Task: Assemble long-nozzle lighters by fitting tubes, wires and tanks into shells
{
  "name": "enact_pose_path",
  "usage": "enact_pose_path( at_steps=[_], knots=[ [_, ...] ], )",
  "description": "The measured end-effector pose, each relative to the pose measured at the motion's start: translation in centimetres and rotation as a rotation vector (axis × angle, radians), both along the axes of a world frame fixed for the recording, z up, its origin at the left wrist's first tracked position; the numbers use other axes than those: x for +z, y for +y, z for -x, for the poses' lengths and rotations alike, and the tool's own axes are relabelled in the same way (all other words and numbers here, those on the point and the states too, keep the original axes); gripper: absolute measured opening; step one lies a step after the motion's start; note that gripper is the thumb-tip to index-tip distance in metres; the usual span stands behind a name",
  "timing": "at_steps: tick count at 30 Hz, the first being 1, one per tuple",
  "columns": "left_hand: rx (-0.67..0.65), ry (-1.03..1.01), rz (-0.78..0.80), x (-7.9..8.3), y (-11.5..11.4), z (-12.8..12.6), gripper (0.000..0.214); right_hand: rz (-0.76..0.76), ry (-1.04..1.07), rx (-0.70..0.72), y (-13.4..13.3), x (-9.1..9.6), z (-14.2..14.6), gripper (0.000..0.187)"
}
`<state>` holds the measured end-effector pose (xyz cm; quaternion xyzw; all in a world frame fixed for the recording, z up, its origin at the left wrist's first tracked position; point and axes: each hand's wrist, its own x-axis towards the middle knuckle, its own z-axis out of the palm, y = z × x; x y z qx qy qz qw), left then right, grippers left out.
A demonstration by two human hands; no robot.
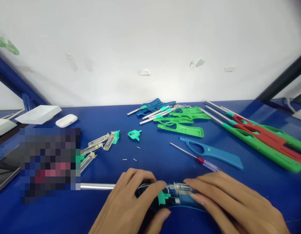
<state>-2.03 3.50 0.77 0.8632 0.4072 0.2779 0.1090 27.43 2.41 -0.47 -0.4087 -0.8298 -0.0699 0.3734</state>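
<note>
Lower centre: right hand (238, 199), fingers pinching a clear tank (181, 188); left hand (129, 198), fingers clasping a blue shell (186, 201); uneven pressure could unseat the green trigger (162, 197)

Left hand (130, 198): wrist cut by bottom edge; fingers cover tube end of blue half-shell (183, 202).
Right hand (233, 198): wrist out of frame below; hides half-shell's handle end, part of clear tank (181, 188).
Metal tube (99, 186): left tip lost in pixelated patch (50, 162), right end under left hand.
Pixelated patch: contents unreadable; masks part of dark flat device (5, 170), itself cut by left edge.
Screws (134, 159): head slots too small to read.
Shell pile (189, 111): overlapping, count unclear.
Rear green lighter (282, 135): handle end cut by right edge.
White box (2, 126): partly beyond left edge.
</note>
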Motion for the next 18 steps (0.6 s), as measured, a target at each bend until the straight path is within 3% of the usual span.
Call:
enact_pose_path(
  at_steps=[11, 14, 18],
  knots=[
    [0.015, 0.08, -0.047, 0.4, -0.6, -0.1, 0.035, 0.027, -0.076, -0.062, -1.5, -2.3, -1.2, 0.038],
    [0.029, 0.092, -0.069, 0.5, -0.5, -0.6, 0.032, -0.012, -0.062, -0.059, -1.2, -1.7, -0.9, 0.039],
    [0.027, 0.077, -0.15, 0.6, -0.4, -1.1, 0.024, -0.037, -0.074, 0.05, -1.0, -0.2, -0.6, 0.038]
  ],
)
